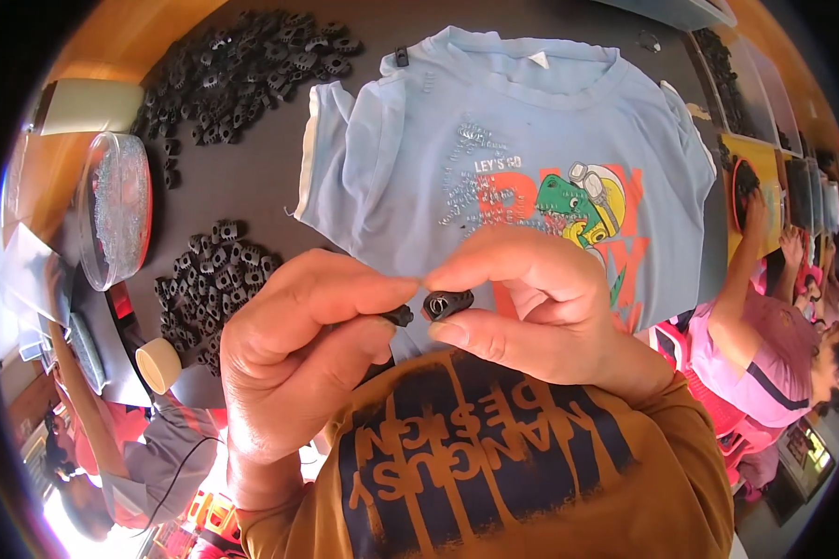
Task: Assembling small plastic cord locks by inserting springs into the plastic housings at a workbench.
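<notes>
1. Seen from the head, a dark surface [270, 172] reaches across the middle, with a person in pink [760, 345] beyond its right side and another person's arm [84, 401] beyond its left.
2. The left hand's fingers [368, 291] pinch a smaller black piece [399, 317]. The right hand's fingers [475, 261] pinch a hollow black piece [447, 304], a coil showing in its mouth. Both pieces are held up before the chest, near each other but apart.
3. The coil could spring out if the two pieces were pressed together off line, since the mouth faces the narrow gap.
4. Too light a pinch could let either piece slip; the fingertips cover much of the smaller one, so its alignment is hard to judge.
5. A sleeve or wrist dragging the light-blue shirt [662, 140] could scatter the loose springs [475, 191] lying on it.
6. The near edge runs close to the wearer's torso, so a dropped piece might roll off there.
7. The lower pile [214, 289] crowds the left hand. Farther up, a strip of surface shows between the upper pile [242, 74] and the shirt, giving the left arm some room.
</notes>
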### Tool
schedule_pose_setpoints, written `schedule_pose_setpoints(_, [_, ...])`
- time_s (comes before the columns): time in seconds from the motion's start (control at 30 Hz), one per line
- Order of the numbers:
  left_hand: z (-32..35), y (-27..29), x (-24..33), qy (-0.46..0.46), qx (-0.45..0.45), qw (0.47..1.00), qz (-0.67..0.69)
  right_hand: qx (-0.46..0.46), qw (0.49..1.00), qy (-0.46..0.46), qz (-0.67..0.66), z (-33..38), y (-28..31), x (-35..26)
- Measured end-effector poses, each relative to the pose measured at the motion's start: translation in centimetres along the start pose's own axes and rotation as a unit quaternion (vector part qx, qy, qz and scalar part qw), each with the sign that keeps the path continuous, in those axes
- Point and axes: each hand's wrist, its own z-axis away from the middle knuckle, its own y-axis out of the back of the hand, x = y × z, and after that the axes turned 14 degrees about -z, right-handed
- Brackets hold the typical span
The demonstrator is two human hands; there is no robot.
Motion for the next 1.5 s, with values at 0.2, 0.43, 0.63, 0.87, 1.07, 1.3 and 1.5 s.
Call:
schedule_pose_setpoints(0.2, [0.8,-1.1,1.0,0.097,0.045,0.984,0.139,-0.012,0.998,-0.014,0.052,0.1,0.1,-0.4])
schedule_pose_setpoints(0.43, [0.3,-0.8,0.7,0.044,0.026,0.997,0.055,-0.035,0.996,0.02,0.078,0.0,0.2,-0.2])
schedule_pose_setpoints(0.63, [-0.1,-0.3,0.8,-0.014,0.01,0.997,-0.075,-0.042,0.988,0.046,0.144,-0.1,-0.1,-0.2])
schedule_pose_setpoints(0.87, [-0.5,-0.4,1.0,-0.101,-0.02,0.956,-0.274,-0.016,0.972,0.092,0.217,0.5,-0.3,0.8])
schedule_pose_setpoints(1.07, [-0.5,-1.3,0.6,-0.008,0.064,0.98,-0.188,-0.007,0.972,0.077,0.222,-0.1,-0.1,0.1])
schedule_pose_setpoints(1.3, [0.2,-2.1,0.3,0.04,0.108,0.983,-0.141,0.034,0.998,-0.035,0.025,0.2,0.0,-0.3])
schedule_pose_setpoints(1.5, [0.1,-3.1,0.3,-0.119,0.129,0.937,-0.3,0.103,0.971,-0.143,-0.163,0.7,-0.4,-0.6])
